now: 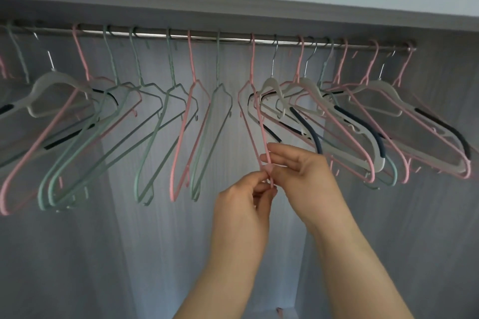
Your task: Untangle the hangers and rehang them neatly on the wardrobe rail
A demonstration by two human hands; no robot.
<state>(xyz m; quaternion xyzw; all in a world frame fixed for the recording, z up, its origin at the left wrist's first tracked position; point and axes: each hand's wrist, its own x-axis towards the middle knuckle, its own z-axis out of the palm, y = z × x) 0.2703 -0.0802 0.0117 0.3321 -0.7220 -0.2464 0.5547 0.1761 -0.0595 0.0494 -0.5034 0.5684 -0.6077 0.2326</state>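
A pink wire hanger [255,122] is hooked on the wardrobe rail [233,39] near mid-span and hangs edge-on, its long axis running steeply down from the hook to its lower end. That lower end is pinched by both hands. The left hand [246,197] is closed on the tip from below, thumb and forefinger together. The right hand [298,166] is closed on it from the right and slightly above, fingers nearly shut around the wire. Both hands are equally near; the hanger lies directly above the fingers. To the right, a crowded cluster of white, pink and dark-padded hangers [363,122] overlaps. Whether the held hanger is caught in that cluster cannot be told with certainty. Green hangers [155,137] to the left hang spaced apart.
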